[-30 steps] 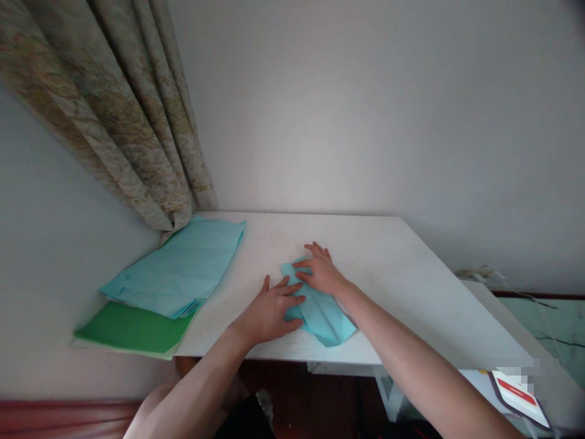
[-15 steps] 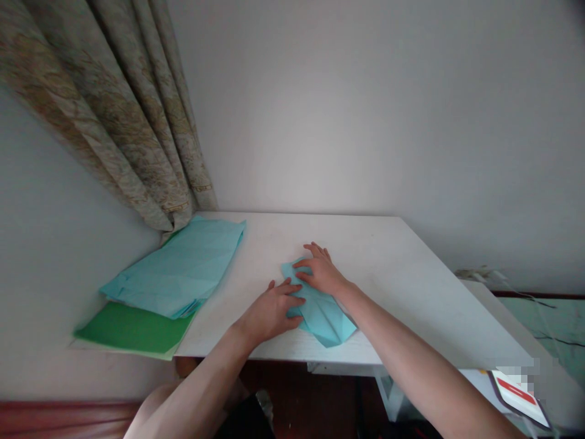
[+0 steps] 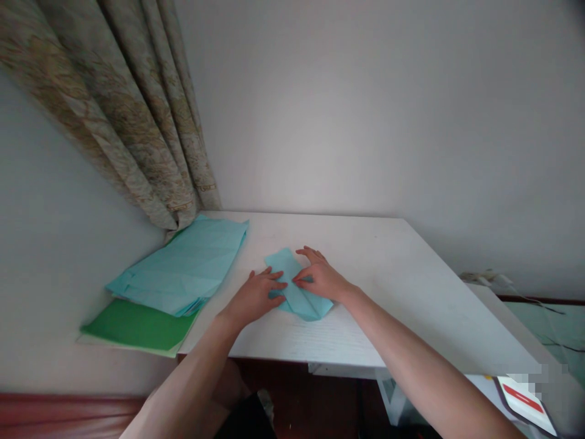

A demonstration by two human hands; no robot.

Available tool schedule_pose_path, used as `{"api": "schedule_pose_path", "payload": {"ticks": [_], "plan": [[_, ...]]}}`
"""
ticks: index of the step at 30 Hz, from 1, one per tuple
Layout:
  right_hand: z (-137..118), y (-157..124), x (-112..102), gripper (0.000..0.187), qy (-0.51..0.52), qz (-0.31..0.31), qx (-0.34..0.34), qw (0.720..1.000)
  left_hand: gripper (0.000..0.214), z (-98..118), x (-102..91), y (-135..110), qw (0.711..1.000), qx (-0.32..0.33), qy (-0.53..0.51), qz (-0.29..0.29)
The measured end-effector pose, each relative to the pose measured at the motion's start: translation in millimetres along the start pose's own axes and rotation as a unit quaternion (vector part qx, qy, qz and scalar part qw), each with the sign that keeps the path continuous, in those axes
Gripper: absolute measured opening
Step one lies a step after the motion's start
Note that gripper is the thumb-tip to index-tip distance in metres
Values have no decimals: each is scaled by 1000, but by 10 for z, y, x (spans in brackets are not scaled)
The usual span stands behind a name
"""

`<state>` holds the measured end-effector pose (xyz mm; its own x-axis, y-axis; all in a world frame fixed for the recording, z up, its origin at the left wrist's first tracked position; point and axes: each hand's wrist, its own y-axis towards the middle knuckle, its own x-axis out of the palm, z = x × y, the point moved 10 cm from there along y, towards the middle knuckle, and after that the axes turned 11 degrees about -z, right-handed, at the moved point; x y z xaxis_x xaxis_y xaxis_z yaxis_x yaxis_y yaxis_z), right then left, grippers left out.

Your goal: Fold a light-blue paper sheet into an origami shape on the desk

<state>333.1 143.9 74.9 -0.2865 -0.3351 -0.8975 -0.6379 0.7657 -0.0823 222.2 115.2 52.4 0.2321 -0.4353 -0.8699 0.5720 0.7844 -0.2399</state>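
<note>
A light-blue sheet of folded paper (image 3: pixel 299 303), creased and with several corners, lies on the white table between my hands. Across its left part rests my left hand (image 3: pixel 258 296), open, with the fingers spread and the fingertips touching the paper. From the right, my right hand (image 3: pixel 322 277) reaches over the sheet. Its thumb and index finger meet in a pinch on the paper near its middle, while the other fingers stretch out beyond. Part of the paper's right side is covered by that hand.
A stack of larger light-blue paper sheets (image 3: pixel 187 268) lies at the table's left, on top of green paper (image 3: pixel 141 326). The white table (image 3: pixel 388 274) meets the wall at the back. A patterned curtain (image 3: pixel 150 122) hangs at the upper left. A tablet-like device (image 3: pixel 525 402) is at the lower right.
The folded paper has shifted left and slightly away from me. My left hand has moved left with it, and my right thumb and index finger have closed together on the paper.
</note>
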Motion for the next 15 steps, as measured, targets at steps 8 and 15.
{"api": "schedule_pose_path", "payload": {"ticks": [8,15], "plan": [[-114,-31,38,10,-2,-33,-43,999,38,-97,-61,-10,1000,-15,8,25],[-154,-38,147,29,-7,-99,-68,993,43,-92,-28,-10,999,-22,1,26]]}}
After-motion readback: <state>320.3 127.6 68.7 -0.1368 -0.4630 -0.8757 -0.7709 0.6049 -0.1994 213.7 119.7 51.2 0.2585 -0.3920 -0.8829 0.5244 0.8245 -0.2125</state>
